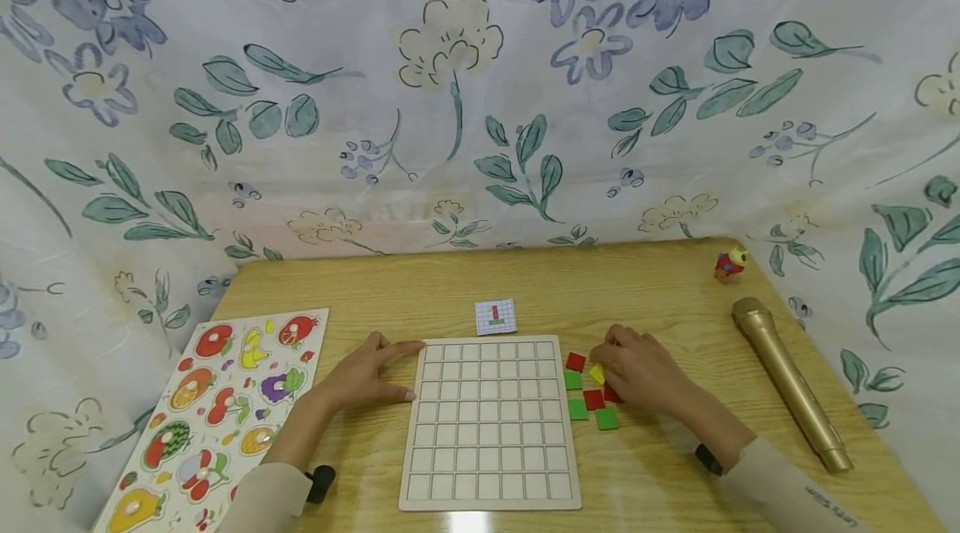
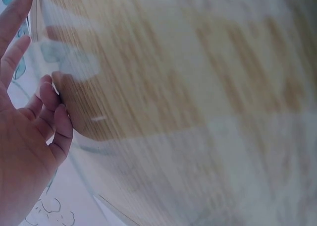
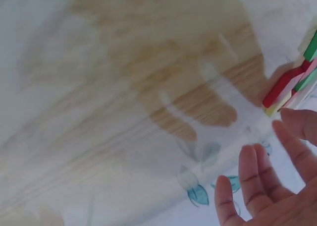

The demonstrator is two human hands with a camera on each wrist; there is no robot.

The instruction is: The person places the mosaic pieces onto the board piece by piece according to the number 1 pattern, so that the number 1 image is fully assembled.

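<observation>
A pale wooden grid board (image 1: pixel 489 423) lies on the table, its square cells bare. At its left side my left hand (image 1: pixel 367 375) is spread, index finger at the upper left corner and thumb on the left edge; the left wrist view shows the hand's (image 2: pixel 29 137) other fingers bent against the tabletop. Right of the board, my right hand (image 1: pixel 641 366) pinches a yellow tile (image 1: pixel 597 373) between thumb and index finger. Red tiles (image 1: pixel 575 361) and green tiles (image 1: pixel 577 409) lie around it. One red tile (image 1: pixel 612 393) is partly under the hand. The right wrist view shows the tiles edge-on.
A small pattern card (image 1: pixel 496 316) with coloured squares lies beyond the board. A fruit puzzle board (image 1: pixel 217 408) is at left. On the right are a gold microphone (image 1: pixel 791 383) and, at the back corner, a small toy figure (image 1: pixel 731 263). Floral cloth (image 1: pixel 450 141) hangs behind the table.
</observation>
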